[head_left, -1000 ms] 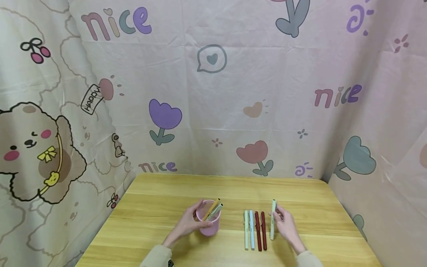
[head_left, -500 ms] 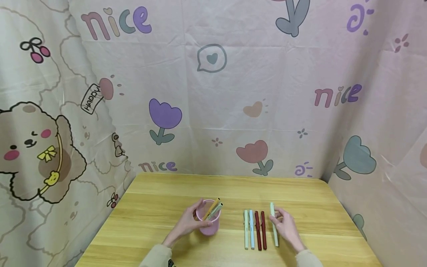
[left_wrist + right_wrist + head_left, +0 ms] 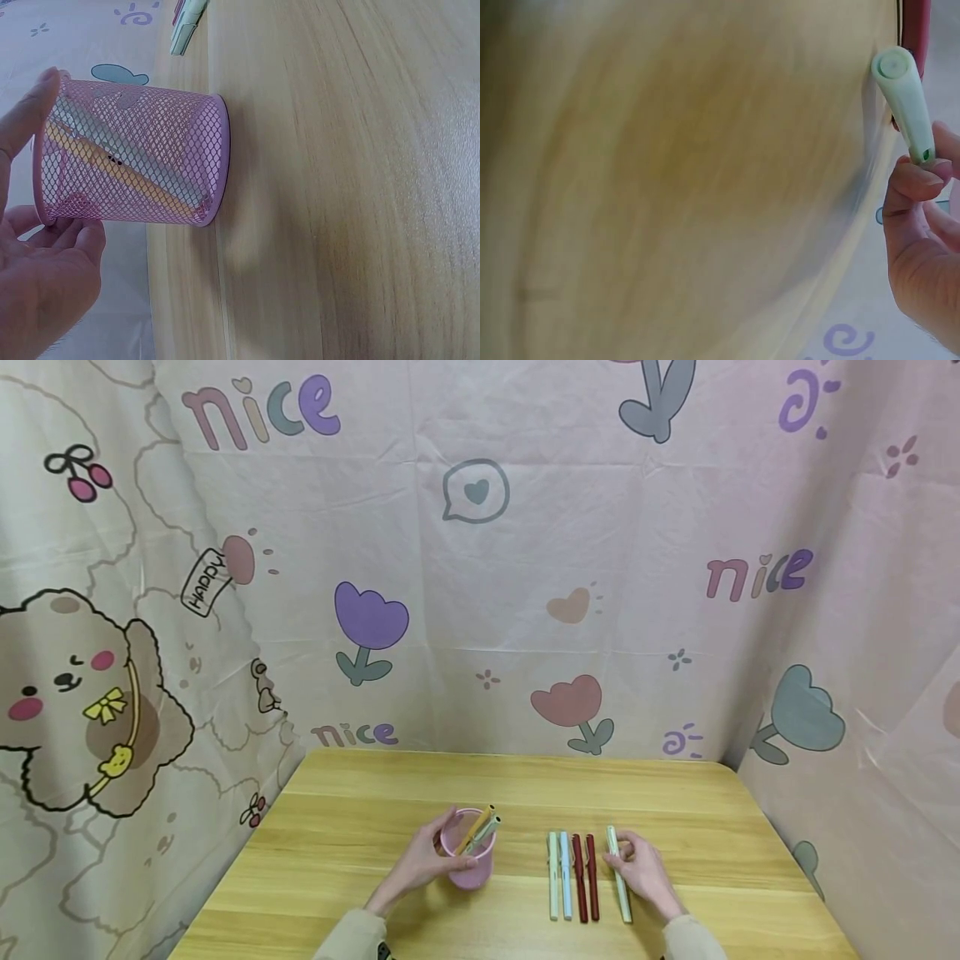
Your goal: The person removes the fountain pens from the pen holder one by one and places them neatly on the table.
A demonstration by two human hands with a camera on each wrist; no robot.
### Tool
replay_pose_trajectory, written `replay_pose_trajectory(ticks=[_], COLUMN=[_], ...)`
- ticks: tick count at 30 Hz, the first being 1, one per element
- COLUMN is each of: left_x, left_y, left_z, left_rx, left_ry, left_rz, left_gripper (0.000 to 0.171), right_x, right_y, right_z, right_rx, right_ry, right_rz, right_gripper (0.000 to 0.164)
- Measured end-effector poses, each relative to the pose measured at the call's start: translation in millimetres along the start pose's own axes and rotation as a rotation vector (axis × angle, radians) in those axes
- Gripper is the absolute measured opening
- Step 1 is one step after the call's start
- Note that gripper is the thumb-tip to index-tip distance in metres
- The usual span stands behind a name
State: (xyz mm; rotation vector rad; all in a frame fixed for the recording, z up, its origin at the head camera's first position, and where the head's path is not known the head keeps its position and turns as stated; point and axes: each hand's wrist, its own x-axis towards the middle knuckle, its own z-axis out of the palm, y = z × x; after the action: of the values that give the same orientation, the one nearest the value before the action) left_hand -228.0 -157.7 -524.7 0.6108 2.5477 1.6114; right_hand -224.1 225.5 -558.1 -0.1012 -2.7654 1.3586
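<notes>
My left hand grips a pink mesh pen holder by its rim, thumb on the near side and fingers on the far side. An orange pen and a light green pen lean inside the holder, crossing the mesh in the left wrist view. My right hand pinches another pale green pen between thumb and fingertips, its lower end close to the tabletop. Left of that pen lie a pale green pen, a light blue pen and two dark red pens, side by side.
The wooden table has rounded far corners. Behind it and along both sides hangs a printed curtain with flowers, words and a bear. Between the holder and the row of pens shows bare wood.
The pale green pen in my right hand has tilted, its lower end swinging right and toward me, and come down toward the table. My left hand and the holder have stayed in place.
</notes>
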Motion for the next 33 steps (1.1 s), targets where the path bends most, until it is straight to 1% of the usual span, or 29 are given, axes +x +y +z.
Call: replay_pose_trajectory(ticks=[8, 15, 18, 21, 27, 30, 33], left_x=[0.8, 1.0, 1.1, 0.7, 0.0, 0.4, 0.8], left_y=[-0.4, -1.2, -0.9, -0.5, -0.4, -0.8, -1.2], left_z=[0.2, -0.1, -0.1, -0.2, -0.6, -0.4, -0.1], left_rx=[-0.006, -0.012, -0.018, -0.018, -0.015, -0.021, -0.022], left_ry=[0.000, -0.004, -0.005, -0.002, 0.001, -0.003, -0.005], left_rz=[-0.009, -0.011, -0.015, -0.011, -0.006, -0.005, -0.006], left_gripper=[0.103, 0.103, 0.103, 0.103, 0.104, 0.104, 0.104], right_x=[0, -1, 1, 0, -3, -4, -3], right_y=[1, 1, 3, 3, 5, 7, 8], right_z=[0, 4, 5, 4, 0, -3, -6], right_rx=[-0.071, -0.090, -0.105, -0.063, 0.090, 0.112, 0.114], right_ry=[-0.033, -0.077, -0.096, -0.107, -0.113, -0.124, -0.157], right_rz=[0.007, 0.005, 0.010, 0.022, 0.046, 0.047, 0.050], right_gripper=[0.050, 0.062, 0.064, 0.058, 0.045, 0.043, 0.043])
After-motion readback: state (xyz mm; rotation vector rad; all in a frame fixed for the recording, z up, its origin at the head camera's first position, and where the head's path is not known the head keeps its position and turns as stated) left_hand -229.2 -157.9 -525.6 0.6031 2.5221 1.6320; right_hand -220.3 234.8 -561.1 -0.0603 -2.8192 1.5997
